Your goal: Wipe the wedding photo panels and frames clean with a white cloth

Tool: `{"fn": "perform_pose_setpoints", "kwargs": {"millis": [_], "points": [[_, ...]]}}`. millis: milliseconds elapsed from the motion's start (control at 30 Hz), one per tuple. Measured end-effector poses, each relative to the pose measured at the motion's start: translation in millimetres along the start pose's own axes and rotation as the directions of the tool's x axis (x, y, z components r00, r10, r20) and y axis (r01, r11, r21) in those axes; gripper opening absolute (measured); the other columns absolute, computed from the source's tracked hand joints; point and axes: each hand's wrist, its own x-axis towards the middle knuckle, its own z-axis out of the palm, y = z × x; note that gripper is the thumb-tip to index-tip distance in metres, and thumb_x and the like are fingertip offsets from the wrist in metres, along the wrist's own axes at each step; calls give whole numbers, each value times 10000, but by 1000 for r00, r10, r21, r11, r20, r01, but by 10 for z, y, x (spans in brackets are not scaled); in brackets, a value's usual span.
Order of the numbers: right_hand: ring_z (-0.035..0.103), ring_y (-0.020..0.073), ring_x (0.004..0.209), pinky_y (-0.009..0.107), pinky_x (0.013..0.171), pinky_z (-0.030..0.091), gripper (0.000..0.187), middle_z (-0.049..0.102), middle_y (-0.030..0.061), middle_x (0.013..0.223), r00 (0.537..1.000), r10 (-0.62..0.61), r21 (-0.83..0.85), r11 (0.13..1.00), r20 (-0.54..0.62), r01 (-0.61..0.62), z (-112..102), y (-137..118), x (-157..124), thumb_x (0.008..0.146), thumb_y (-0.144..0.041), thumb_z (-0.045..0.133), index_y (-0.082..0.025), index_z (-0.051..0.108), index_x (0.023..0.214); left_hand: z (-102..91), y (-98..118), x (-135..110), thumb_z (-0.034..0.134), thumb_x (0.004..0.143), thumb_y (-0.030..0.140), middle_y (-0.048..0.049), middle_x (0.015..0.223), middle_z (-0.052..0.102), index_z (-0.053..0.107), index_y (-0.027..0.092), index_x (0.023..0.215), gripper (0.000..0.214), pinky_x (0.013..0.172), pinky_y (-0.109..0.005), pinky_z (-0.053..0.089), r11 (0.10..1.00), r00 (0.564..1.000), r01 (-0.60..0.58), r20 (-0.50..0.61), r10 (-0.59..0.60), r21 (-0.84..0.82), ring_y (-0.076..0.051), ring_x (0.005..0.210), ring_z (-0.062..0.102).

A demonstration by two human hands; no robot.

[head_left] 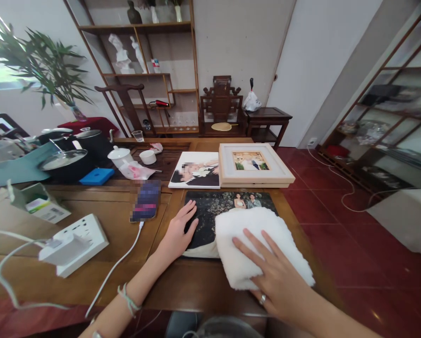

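Observation:
A dark photo panel point(205, 211) showing a couple lies flat on the wooden table in front of me. My left hand point(183, 227) rests at its left edge, fingers stretched out across the border. Over the panel's right part lies a folded white towel point(284, 234), hiding that area and its lower right corner. My right hand point(267, 263) presses on the towel with spread fingers, the thumb at its near edge. Just behind the panel are a white-edged photo print point(196, 171) and a light wooden picture frame point(281, 176), side by side.
Left of my hands lie a phone point(145, 202) on a white cable, a power strip point(83, 241) and an opened small box point(41, 204). Farther back stand a lidded pan point(64, 164), a blue box point(97, 177) and a white lidded bowl point(119, 155). The table's right edge borders red floor tiles.

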Motion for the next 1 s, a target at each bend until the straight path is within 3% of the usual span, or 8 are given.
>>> {"fn": "perform_pose_setpoints", "kwargs": {"millis": [300, 433, 533, 767, 867, 1000], "points": [[208, 359, 1363, 606, 1059, 193, 269, 336, 60, 1474, 982, 186, -79, 979, -13, -186, -81, 562, 657, 873, -218, 486, -205, 676, 1062, 16, -5, -7, 441, 891, 263, -191, 1331, 530, 590, 61, 1198, 397, 1064, -466, 367, 1000, 1000, -10, -5, 10, -14, -270, 1290, 442], [191, 366, 1366, 629, 1049, 188, 301, 342, 67, 1471, 975, 220, -82, 972, -30, -221, -65, 609, 847, 907, -252, 449, -201, 651, 1125, 15, -6, -1, 443, 891, 263, -196, 1326, 533, 590, 53, 1198, 400, 1062, -471, 369, 1000, 1000, -5, -3, 5, -11, -275, 1284, 449], [164, 366, 1373, 621, 1066, 153, 288, 340, 82, 1472, 977, 209, -58, 976, -25, -211, -34, 447, 764, 905, -234, 449, -185, 675, 1076, 14, -9, 1, 443, 891, 261, -186, 1328, 535, 595, 65, 1194, 392, 1060, -465, 374, 1000, 1000, -3, -7, 3, -6, -267, 1283, 452], [46, 369, 1388, 603, 1089, 20, 187, 160, 48, 1540, 1000, 24, 45, 999, 17, -24, 62, -109, 249, 840, -307, 568, -206, 725, 829, 25, -18, -2, 450, 887, 257, -196, 1326, 534, 593, 54, 1191, 392, 1065, -475, 365, 1000, 1000, -18, -15, 18, -22, -273, 1290, 442], [57, 352, 1391, 583, 1097, 37, 168, 171, 31, 1538, 1000, 11, 42, 999, 15, -12, 57, -90, 227, 830, -303, 580, -210, 718, 810, 23, -20, -3, 453, 887, 255, -184, 1329, 535, 595, 72, 1192, 383, 1064, -472, 367, 999, 1000, -22, -15, 21, -25, -267, 1291, 441], [133, 330, 1387, 570, 1097, 111, 181, 261, 39, 1510, 998, 61, 15, 998, -5, -61, 12, 121, 401, 834, -277, 566, -230, 710, 934, 14, -21, -2, 448, 889, 258, -183, 1327, 537, 597, 73, 1190, 383, 1064, -462, 371, 1000, 1000, -21, -13, 21, -9, -262, 1290, 444]]}}
